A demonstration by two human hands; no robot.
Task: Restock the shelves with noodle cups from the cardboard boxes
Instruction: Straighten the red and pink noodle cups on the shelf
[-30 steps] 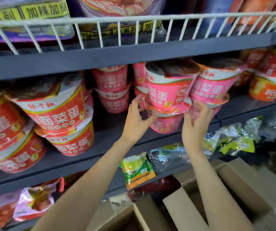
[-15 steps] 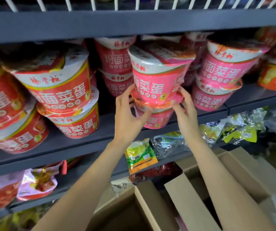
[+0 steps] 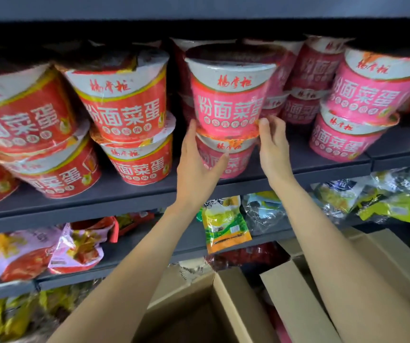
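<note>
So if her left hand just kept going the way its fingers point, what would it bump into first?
The left hand points up and into the shelf, fingers already at the upper pink noodle cup. Going on, it likely slides along that cup's side; depth is unclear.

one head-worn view, close to the shelf [image 3: 149, 191], faces forward and slightly down.

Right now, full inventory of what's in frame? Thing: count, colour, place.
Pink noodle cups: several, stacked in twos, middle shelf centre and right.
Red noodle cups: at least five, stacked, middle shelf left.
Shelf: dark grey, three tiers visible.
Snack packets: many, green, yellow, purple, red, lower shelves.
Cardboard boxes: at least two, brown, open, below.
Left hand: touches pink stack's left side.
Right hand: fingertips at upper pink cup's base.
</note>
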